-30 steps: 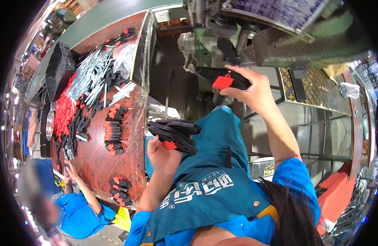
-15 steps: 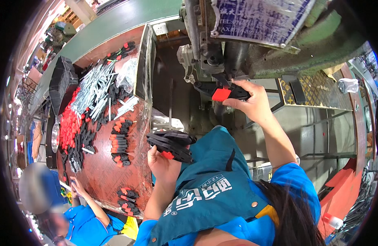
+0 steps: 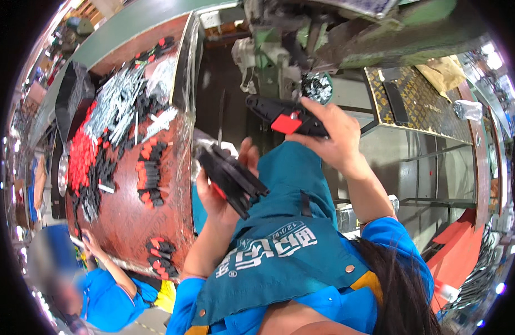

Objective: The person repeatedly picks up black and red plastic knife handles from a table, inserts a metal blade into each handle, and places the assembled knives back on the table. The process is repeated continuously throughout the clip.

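Note:
My right hand (image 3: 334, 133) pinches a long black plastic piece with a red tab (image 3: 287, 123) between thumb and fingers. It is in the air below the green machine (image 3: 380, 42), apart from it. A small shiny round spot shows on the red tab. In my left hand (image 3: 220, 195) is a stack of similar black plastic pieces (image 3: 233, 173), fanned out, with some red showing at the palm. The left fingers are partly raised and slightly blurred, while the thumb side grips the stack.
On the red-brown table (image 3: 121, 223) at left lie metal strips (image 3: 117, 100), red parts (image 3: 82, 159) and rows of black-and-red pieces (image 3: 150, 176). A co-worker in blue (image 3: 109, 301) sits at lower left. A patterned board (image 3: 419, 106) is at right, and a tub of shiny bits (image 3: 317, 87) behind my right hand.
My right hand has drawn the black piece down and away from the machine head. My left hand has tilted its stack and lifted its fingers. The view has shifted, uncovering the tub.

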A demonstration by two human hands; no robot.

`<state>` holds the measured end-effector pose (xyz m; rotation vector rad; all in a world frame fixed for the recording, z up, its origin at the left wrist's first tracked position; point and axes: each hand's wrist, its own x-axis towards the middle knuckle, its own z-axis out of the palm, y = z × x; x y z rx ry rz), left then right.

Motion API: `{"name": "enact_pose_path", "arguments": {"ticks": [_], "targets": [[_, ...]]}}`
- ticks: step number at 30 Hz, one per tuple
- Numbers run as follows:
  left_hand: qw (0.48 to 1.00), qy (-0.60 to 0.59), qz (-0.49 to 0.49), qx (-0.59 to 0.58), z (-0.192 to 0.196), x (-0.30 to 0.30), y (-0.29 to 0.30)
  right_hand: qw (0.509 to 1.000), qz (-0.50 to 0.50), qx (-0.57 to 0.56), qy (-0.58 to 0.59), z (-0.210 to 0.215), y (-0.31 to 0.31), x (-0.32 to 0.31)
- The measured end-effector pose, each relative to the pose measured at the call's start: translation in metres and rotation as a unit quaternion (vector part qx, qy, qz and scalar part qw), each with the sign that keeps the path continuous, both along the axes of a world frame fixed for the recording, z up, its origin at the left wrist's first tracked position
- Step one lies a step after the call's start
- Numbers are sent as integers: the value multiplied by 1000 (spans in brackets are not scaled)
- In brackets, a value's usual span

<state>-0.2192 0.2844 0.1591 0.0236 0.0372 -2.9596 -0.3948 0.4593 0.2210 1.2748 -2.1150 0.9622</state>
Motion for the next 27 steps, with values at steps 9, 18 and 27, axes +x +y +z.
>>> {"name": "enact_pose_path", "arguments": {"ticks": [9, 18, 27], "targets": [[977, -56, 134, -158, -4, -8, -2, 940, 191, 122, -256, -19, -21, 40], [960, -156, 174, -154, -7, 1, 4, 981, 124, 131, 72, -26, -75, 85], [956, -148, 228, -111, -1, 2, 11, 987, 142, 55, 43, -29, -82, 84]]}}
